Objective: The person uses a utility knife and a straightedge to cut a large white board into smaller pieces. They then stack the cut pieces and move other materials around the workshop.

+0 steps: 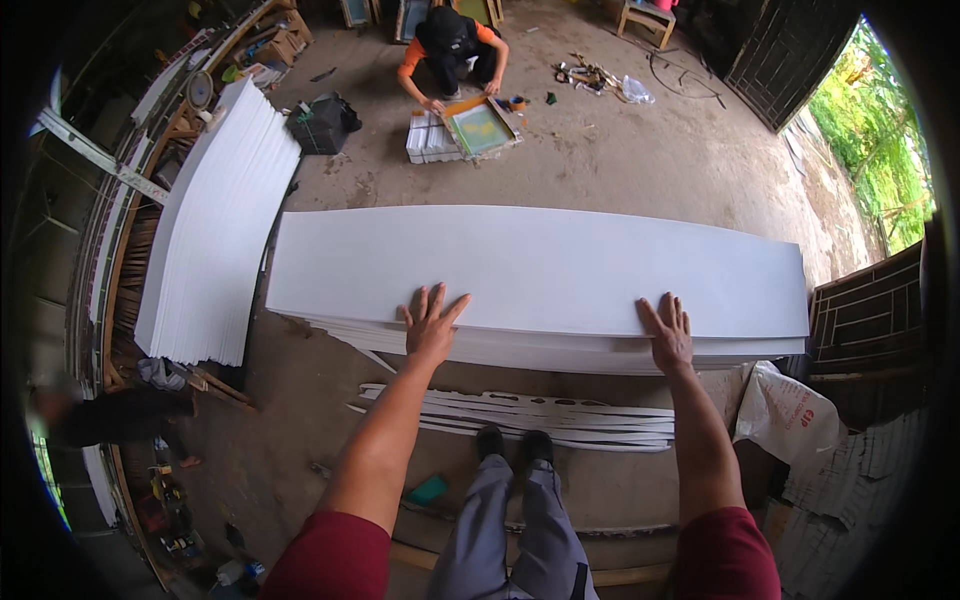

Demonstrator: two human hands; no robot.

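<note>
A long white board (540,265) lies flat across a stack of similar white boards (480,345) in front of me. On its near edge, left of the middle, my left hand (430,325) rests with the fingers spread. Toward the right end, my right hand (668,335) lies on the same near edge, fingers stretched out and a little apart. Both palms face down and neither hand grips anything. Cut white strips (540,415) lie on the floor between the stack and my feet.
A tall stack of white panels (215,220) stands at the left. Beyond the board a person (450,50) crouches over a framed screen (482,127) and white pieces (430,140). A black bag (322,124) is nearby. A white sack (785,410) sits at right. Another person (120,415) is at left.
</note>
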